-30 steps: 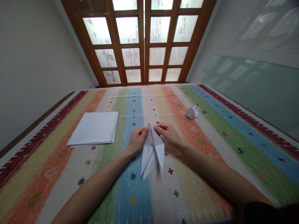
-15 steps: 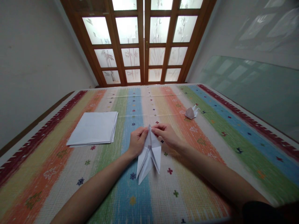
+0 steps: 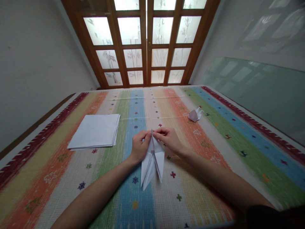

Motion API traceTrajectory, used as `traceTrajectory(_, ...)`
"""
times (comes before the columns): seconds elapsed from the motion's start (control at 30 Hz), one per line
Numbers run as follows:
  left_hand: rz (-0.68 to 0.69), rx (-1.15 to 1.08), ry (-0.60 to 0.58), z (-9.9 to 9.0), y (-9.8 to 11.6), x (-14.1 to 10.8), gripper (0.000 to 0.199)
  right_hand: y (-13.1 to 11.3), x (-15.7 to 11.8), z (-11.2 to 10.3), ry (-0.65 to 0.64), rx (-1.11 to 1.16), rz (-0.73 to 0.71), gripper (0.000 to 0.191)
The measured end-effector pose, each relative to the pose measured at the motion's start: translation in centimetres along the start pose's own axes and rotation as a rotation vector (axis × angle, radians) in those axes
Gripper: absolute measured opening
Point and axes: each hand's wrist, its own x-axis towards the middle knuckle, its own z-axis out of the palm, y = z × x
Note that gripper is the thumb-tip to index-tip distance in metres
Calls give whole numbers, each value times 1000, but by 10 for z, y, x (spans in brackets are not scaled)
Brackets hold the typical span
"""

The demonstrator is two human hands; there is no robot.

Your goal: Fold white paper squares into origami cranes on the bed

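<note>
A folded white paper (image 3: 152,159) with several long pointed flaps hangs between my hands, its narrow tip away from me and its flaps spread toward me. My left hand (image 3: 140,144) pinches the left side near the tip between thumb and fingers. On the right side of the same tip, the thumb and fingers of my right hand (image 3: 168,139) are closed on the paper. Both sets of fingertips nearly meet at the tip. The undersides of the fingers are hidden.
A stack of white paper sheets (image 3: 95,131) lies on the left of the striped tablecloth (image 3: 107,190). At the right rear sits a small folded paper bird (image 3: 195,114). Beyond the table's far edge stand wooden doors with glass panes (image 3: 147,47).
My hands have shifted very slightly left and toward each other at the tip. The lower flaps of the folded paper have swung a little closer together.
</note>
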Motion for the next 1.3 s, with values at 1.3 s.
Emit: traceTrajectory(1.3, -113, -92, 205, -3, 7, 2, 27, 6, -17, 7, -97, -366, -121, 15)
